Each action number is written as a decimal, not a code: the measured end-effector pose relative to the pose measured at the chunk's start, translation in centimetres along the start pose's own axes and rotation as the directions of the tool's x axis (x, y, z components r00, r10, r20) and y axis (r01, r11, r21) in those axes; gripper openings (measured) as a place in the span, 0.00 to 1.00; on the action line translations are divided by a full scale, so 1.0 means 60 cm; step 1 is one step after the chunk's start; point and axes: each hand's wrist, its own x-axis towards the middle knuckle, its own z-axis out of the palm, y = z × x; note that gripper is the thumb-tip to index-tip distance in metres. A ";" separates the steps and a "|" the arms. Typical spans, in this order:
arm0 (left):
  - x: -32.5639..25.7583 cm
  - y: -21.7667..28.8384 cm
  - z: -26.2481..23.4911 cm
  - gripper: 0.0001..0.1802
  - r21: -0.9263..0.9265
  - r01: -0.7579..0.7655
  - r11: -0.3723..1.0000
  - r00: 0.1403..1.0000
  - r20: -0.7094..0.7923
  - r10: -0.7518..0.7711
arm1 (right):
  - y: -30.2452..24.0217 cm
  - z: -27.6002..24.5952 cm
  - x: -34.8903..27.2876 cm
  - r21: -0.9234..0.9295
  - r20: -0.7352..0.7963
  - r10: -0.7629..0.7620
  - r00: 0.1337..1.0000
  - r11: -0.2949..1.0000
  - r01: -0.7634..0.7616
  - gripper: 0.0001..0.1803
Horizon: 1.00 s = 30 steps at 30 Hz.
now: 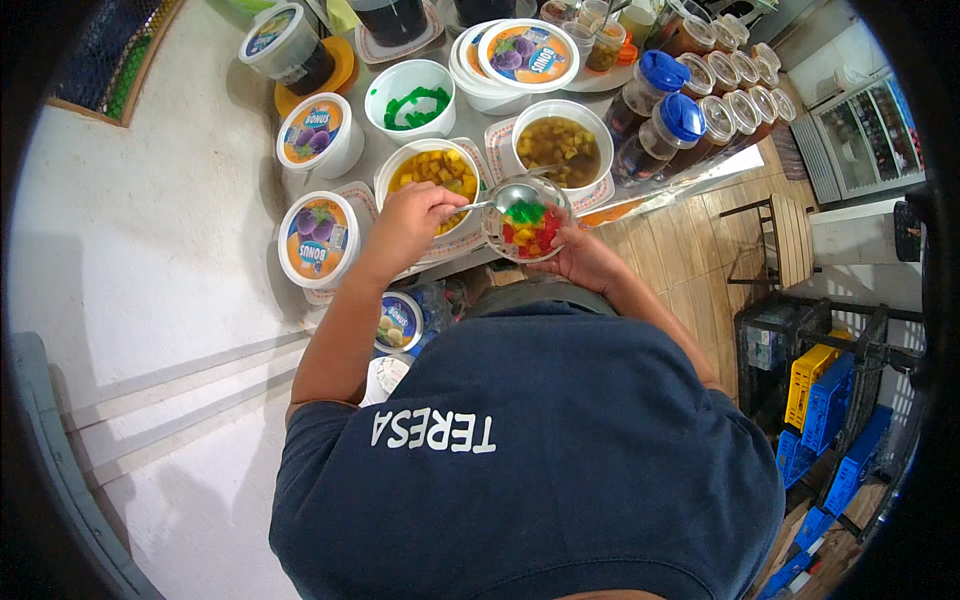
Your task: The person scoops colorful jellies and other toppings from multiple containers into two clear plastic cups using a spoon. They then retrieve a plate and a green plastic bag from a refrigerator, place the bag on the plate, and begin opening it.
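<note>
A closed white tub [318, 240] sits at the left on the worktop [470, 125]. My left hand [405, 222] has its fingers pinching a spoon [510, 196] near the yellow fruit tub [432, 175]. My right hand [580, 258] fingers curl under a clear cup [527, 222] of red, yellow and green jelly cubes.

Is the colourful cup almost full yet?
Partly. The clear cup in the right hand already has red, yellow and green cubes. The left hand holds a spoon over it. There looks to be room for more; other tubs sit open.
</note>
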 end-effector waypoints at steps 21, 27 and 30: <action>0.343 -0.123 0.080 0.20 0.632 -0.127 0.764 0.830 -0.354 0.432 | 0.004 -0.032 -0.065 0.019 0.013 -0.070 0.997 0.997 0.070 0.39; 0.383 -0.069 0.120 0.17 0.681 -0.322 0.657 0.817 -0.150 0.556 | 0.004 -0.050 -0.108 0.096 -0.027 -0.082 0.996 0.992 0.084 0.42; 0.372 -0.057 0.108 0.16 0.662 -0.276 0.696 0.767 -0.284 0.575 | -0.003 -0.072 -0.139 0.106 -0.145 -0.090 0.985 0.989 0.106 0.43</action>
